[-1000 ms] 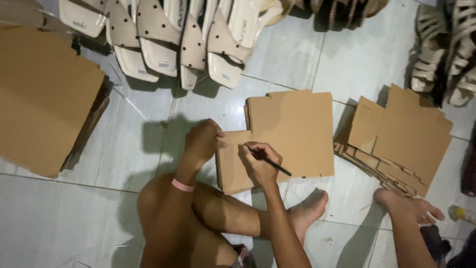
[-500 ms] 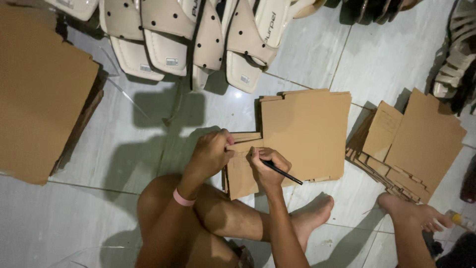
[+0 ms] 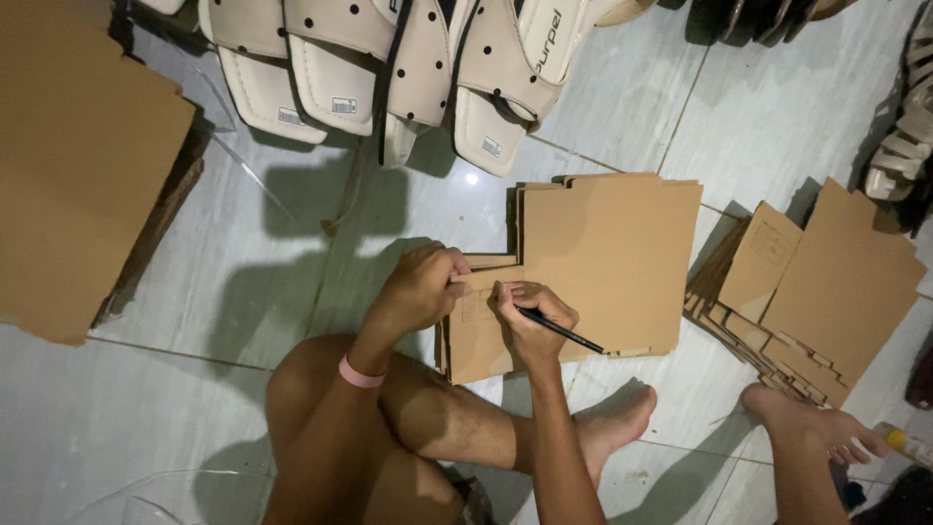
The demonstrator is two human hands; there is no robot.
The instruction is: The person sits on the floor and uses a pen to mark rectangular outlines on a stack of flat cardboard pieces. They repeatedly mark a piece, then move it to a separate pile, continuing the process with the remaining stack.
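Floor (image 3: 243, 292) was pale grey glossy tile with grout lines, dim light, hard shadows of the arms on it. Person sat on the floor, legs crossed, bare feet near the right edge of view.

Left hand (image 3: 420, 287) reached forward, wrist straight, pink wristband (image 3: 361, 373) on it; fingers curled down, grip pressed on the left edge of the cardboard sheet (image 3: 603, 262), pinning it flat. Right hand (image 3: 530, 316) was just beside the left, grip clenched around a black pen (image 3: 562, 332), tip touching the card near faint drawn lines, barrel slanting out to the right.

The cardboard sheet lay flat on the floor in front of the knees, notched at its upper left, stacked on similar sheets under it.

A fanned pile of cut cardboard pieces (image 3: 826, 292) lay to the right, near the sheet but apart. A big stack of plain cardboard (image 3: 78, 165) sat far left. A row of cream sandals (image 3: 408, 68) with black dots lay along the top, soles up on some. More strappy sandals (image 3: 909, 126) at the right edge.
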